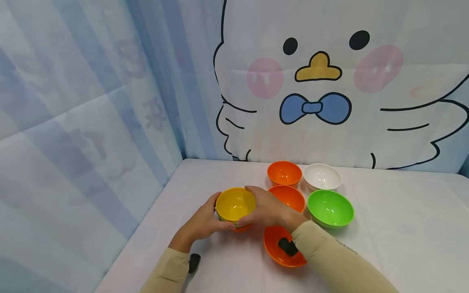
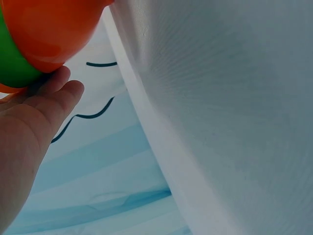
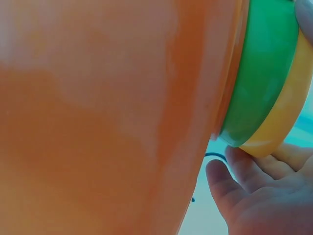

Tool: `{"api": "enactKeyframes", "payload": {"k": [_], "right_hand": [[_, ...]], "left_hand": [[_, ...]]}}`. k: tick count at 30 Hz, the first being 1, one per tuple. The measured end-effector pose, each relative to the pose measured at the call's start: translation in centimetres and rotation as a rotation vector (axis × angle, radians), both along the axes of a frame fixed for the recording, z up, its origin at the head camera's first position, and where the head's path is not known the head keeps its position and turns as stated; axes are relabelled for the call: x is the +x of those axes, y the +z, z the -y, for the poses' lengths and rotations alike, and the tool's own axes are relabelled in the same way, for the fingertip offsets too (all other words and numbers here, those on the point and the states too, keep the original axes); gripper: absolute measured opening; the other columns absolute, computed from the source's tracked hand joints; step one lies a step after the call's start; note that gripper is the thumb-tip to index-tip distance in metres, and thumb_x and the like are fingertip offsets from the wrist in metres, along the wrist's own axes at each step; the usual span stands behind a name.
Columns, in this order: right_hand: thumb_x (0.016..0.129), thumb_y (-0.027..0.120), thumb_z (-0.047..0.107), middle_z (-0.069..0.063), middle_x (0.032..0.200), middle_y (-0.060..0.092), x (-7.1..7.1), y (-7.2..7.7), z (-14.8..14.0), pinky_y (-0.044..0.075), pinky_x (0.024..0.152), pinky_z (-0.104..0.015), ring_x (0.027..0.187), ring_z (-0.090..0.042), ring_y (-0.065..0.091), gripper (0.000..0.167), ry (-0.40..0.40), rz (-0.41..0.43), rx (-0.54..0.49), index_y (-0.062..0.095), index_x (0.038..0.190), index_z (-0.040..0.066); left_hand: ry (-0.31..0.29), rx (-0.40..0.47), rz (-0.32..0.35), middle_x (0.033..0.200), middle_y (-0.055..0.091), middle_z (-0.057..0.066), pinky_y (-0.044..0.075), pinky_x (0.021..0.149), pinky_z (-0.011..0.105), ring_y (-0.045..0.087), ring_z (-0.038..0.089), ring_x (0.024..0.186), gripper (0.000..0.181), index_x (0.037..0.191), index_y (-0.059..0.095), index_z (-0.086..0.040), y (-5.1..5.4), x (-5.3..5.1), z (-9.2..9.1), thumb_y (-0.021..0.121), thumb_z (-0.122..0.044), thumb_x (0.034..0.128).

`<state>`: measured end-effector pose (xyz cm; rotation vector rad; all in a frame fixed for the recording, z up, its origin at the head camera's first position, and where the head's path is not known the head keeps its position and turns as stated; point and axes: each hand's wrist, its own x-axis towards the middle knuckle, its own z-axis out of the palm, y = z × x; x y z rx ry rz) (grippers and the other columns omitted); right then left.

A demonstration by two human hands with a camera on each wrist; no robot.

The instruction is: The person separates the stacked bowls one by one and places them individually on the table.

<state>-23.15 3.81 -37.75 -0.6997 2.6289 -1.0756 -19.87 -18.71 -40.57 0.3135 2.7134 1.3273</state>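
A yellow bowl [image 1: 234,205] tops a nested stack, with a green bowl [image 3: 264,73] below it and an orange bowl [image 2: 54,29] at the bottom. My left hand [image 1: 205,221] curves round the stack's left side, thumb at the front. From the right, my right hand [image 1: 269,207] grips it too, its thumb near the left one. Both hands hold the yellow bowl around its upper part. How firmly they also touch the green bowl is hidden. In the left wrist view, the fingers [image 2: 63,93] lie against the stack's side.
To the right stand a back orange bowl [image 1: 284,173], a white bowl [image 1: 322,177], a middle orange bowl [image 1: 289,198] and a lime green bowl [image 1: 331,208]. A front orange bowl [image 1: 276,254] sits partly behind my right forearm. Patterned curtains [image 1: 91,101] border the white table [image 1: 403,228].
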Motion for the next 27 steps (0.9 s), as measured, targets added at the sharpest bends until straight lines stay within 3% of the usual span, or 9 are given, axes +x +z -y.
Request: {"api": "enactKeyframes", "payload": {"k": [11, 21, 27], "right_hand": [[0.069, 0.089, 0.041, -0.003, 0.137, 0.053, 0.4, 0.5, -0.5, 0.049, 0.097, -0.043, 0.114, -0.02, 0.054, 0.103, -0.047, -0.015, -0.056, 0.038, 0.152, 0.007], [0.071, 0.087, 0.04, -0.005, 0.136, 0.053, 1.1, 1.5, -2.0, 0.051, 0.095, -0.043, 0.113, -0.022, 0.054, 0.101, -0.062, -0.013, -0.118, 0.037, 0.153, 0.01], [0.071, 0.086, 0.04, -0.005, 0.136, 0.054, 1.9, 2.4, -3.7, 0.052, 0.092, -0.041, 0.113, -0.021, 0.054, 0.1, -0.055, -0.06, -0.142, 0.038, 0.152, 0.01]], "left_hand": [[-0.044, 0.035, -0.031, 0.147, 0.046, 0.013, 0.04, 0.108, 0.052, 0.049, 0.028, 0.128, 0.104, 0.153, 0.029, 0.0, -0.1, -0.1, 0.0, 0.087, -0.04, 0.0762], [-0.022, 0.037, 0.003, 0.152, 0.041, 0.014, 0.037, 0.109, 0.055, 0.045, 0.032, 0.134, 0.108, 0.154, 0.027, -0.001, 0.2, 0.0, -0.1, 0.087, -0.043, 0.0756], [0.0, 0.018, 0.029, 0.154, 0.038, 0.018, 0.038, 0.109, 0.056, 0.044, 0.035, 0.134, 0.114, 0.156, 0.022, 0.002, 0.3, 0.0, 0.0, 0.086, -0.047, 0.0746]]}}
